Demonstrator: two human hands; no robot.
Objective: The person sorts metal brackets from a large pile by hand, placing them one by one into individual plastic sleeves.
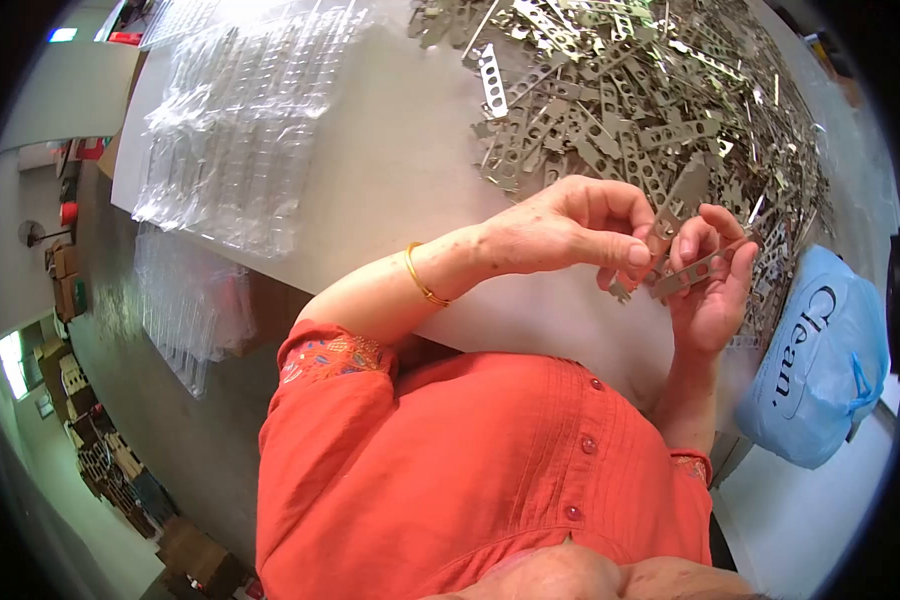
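Note:
My left hand, with a gold bracelet at its forearm, is closed with thumb and fingers pinching a thin grey metal strip. A notched metal end sticks out below its fingers. My right hand is turned palm up, fingers curled round a flat perforated metal strip. The two hands almost meet at the near edge of a large heap of similar perforated metal strips. The fingers hide parts of the held pieces.
Clear plastic trays lie stacked at the table's left, with more plastic trays lower down beside it. A blue plastic bag marked "Clean." sits at the right. Cardboard boxes stand on the floor at far left.

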